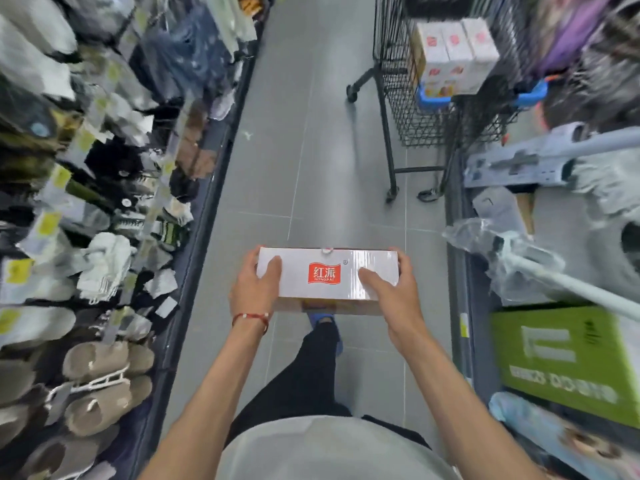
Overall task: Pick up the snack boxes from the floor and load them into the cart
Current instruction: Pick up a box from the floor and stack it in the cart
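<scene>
The left grip point(258, 289) clasps the left end of a white snack box point(329, 287) with a red logo, thumb on top. The right grip point(394, 289) clasps its right end, holding it level above the grey floor point(311, 150). Farther ahead, to the right of both grips, a black wire cart point(401, 109) holds three matching white boxes point(457, 50).

Open floor point(311, 133) between shelves point(86, 202) and cart point(398, 98).
</scene>
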The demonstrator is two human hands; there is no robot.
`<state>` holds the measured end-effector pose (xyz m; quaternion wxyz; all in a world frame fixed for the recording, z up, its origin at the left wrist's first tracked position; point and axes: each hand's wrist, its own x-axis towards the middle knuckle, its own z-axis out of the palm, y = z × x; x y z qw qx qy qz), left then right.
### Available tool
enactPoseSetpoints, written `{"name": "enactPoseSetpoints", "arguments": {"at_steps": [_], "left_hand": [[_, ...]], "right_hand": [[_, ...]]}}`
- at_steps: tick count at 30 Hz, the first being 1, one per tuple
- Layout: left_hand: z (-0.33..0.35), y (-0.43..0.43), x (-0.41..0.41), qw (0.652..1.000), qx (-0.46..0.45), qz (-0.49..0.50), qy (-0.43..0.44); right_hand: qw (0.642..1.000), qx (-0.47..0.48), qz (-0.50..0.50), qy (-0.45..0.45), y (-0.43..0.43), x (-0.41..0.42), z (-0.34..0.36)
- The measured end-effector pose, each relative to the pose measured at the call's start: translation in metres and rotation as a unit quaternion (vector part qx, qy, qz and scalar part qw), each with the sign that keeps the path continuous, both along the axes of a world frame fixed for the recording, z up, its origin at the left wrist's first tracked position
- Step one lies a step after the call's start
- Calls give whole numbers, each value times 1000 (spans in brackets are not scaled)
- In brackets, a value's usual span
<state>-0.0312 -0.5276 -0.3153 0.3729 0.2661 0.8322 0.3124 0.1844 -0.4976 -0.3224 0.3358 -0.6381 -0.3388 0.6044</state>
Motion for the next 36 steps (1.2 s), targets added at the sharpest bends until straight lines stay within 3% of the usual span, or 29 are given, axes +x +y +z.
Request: {"name": "enactPoseSetpoints", "arguments": {"at_steps": [6,20,28,36], "left_hand": [[7,138,-13,999,-3,-45,-23],[41,453,-24,982,91,-163,42],[56,613,-18,976,102,-189,25],[63,765,-25,951,120,-285,22]], "right_hand": [[999,-4,-48,-2,115,-11,15],[977,79,-198,22,394,-43,43],[966,70,-247,29,546,-40,46],[941,98,-323,9,666,-55,60]]}}
